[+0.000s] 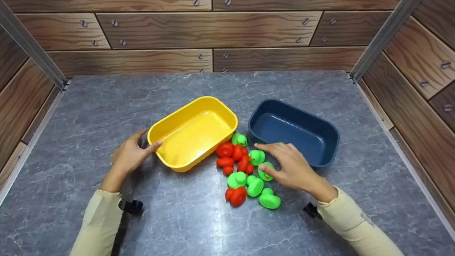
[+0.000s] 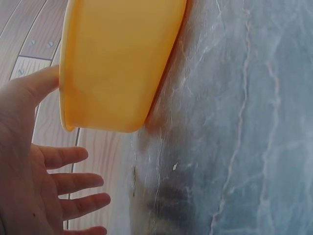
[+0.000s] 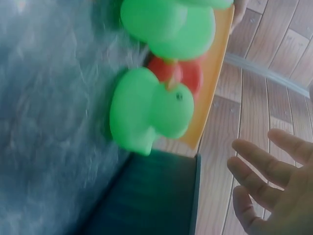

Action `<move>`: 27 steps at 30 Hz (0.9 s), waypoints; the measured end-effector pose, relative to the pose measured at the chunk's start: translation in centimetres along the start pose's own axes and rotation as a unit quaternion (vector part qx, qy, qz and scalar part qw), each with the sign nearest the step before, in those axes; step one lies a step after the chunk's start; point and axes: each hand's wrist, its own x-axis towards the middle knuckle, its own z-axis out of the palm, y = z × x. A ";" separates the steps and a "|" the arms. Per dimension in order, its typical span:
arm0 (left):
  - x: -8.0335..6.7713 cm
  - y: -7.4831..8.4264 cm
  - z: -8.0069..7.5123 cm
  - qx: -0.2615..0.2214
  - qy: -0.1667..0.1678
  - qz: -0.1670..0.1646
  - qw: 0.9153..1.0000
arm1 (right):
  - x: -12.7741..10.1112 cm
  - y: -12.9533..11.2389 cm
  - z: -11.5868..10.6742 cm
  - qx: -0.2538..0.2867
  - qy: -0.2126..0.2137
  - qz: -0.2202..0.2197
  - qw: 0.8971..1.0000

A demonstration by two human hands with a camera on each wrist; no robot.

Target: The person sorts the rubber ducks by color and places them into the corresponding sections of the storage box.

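A yellow bin [image 1: 195,137] stands at centre-left. At its left end is my left hand [image 1: 128,156], the thumb at the rim and the other fingers spread out beside the bin. In the left wrist view those straight fingers [image 2: 78,183] are apart from the yellow wall. My right hand [image 1: 293,170] hovers palm-down with extended fingers, holding nothing, close to a green rubber duck [image 1: 266,174]. Several more green ducks [image 1: 255,186] and red ducks [image 1: 224,150] lie in a loose pile, some on their sides. In the right wrist view, a green duck [image 3: 134,110] shows sharply.
A dark blue bin [image 1: 295,129] stands right of the yellow one, with the right hand overlapping its near edge. Both bins show bare bottoms. The grey marbled tabletop [image 1: 170,227] is bounded by wood-patterned panels [image 1: 213,30] at the back and sides.
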 end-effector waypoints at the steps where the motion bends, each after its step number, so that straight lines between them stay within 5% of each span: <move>1: 0.0 0.0 0.0 -0.006 -0.001 0.001 1.000 | -0.1 -0.2 0.1 0.002 -0.005 -0.004 1.000; 14: 0.0 -0.2 0.2 -0.073 0.005 0.020 0.997 | -0.4 -1.8 1.6 0.038 -0.063 -0.071 0.995; 27: 0.1 -0.3 0.5 -0.082 0.015 0.031 0.996 | -0.3 -2.5 2.7 0.065 -0.125 -0.074 0.987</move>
